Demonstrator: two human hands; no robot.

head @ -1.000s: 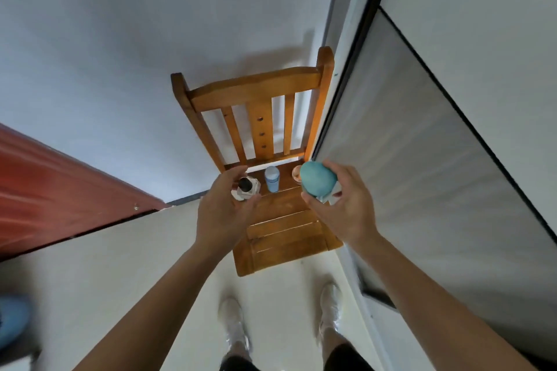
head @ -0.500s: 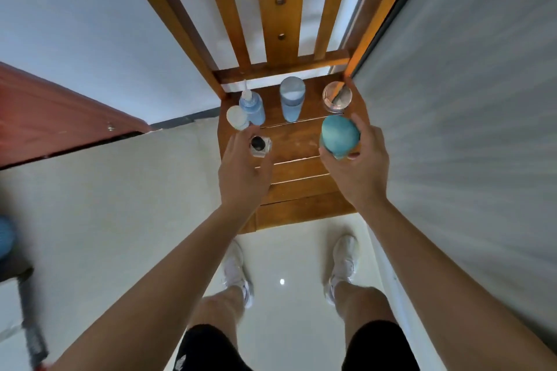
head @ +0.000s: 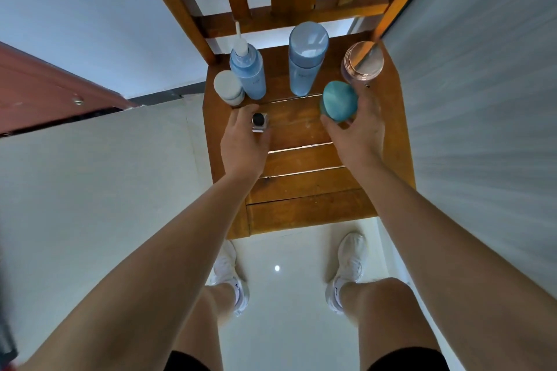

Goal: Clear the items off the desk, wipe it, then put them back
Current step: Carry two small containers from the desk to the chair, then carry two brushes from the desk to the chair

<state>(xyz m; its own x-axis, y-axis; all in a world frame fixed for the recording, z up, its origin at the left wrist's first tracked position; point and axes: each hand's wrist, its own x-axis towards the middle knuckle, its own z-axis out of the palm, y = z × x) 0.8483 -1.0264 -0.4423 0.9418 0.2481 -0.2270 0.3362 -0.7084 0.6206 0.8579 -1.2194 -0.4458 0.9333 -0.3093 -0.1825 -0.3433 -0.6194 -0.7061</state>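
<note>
Four containers along seat's rear edge

Jar, spray bottle, bottle and tub stand seemingly abreast on the seat.

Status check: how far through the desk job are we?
Done: four containers stand on the chair seat: a nozzle bottle, a tall blue bottle, a white-lidded jar and a pink-lidded jar. In hand: the left hand holds a small black-capped bottle, the right hand a teal-lidded jar, both over the seat. Left: likely setting these down, then wiping and returning everything; the desk is out of view.
</note>
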